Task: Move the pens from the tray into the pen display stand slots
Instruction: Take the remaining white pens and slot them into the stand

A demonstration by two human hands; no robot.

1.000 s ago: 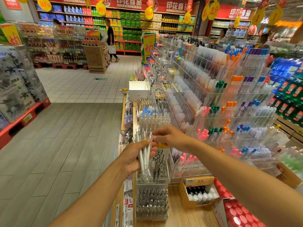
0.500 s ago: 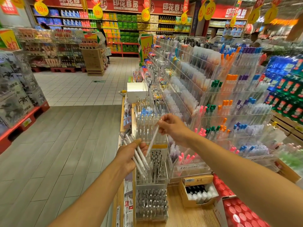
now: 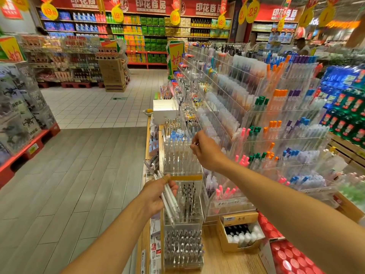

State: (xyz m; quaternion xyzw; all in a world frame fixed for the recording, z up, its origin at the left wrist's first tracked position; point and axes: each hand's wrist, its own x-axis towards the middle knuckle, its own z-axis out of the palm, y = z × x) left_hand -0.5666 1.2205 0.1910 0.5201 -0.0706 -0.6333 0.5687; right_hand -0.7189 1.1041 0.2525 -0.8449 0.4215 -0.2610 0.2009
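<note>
While left hand point(image 3: 158, 194) holds pens point(image 3: 167, 196), cardboard box point(image 3: 240, 232) beside stand point(image 3: 182, 196).

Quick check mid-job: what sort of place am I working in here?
A supermarket, at its stationery aisle. Clear pen racks line the right side, yellow price tags hang overhead, and stocked shelves fill the back wall.

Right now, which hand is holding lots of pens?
The left hand, low by the clear stand, grips a bundle of white pens. The right hand, raised higher, pinches only something thin.
</note>
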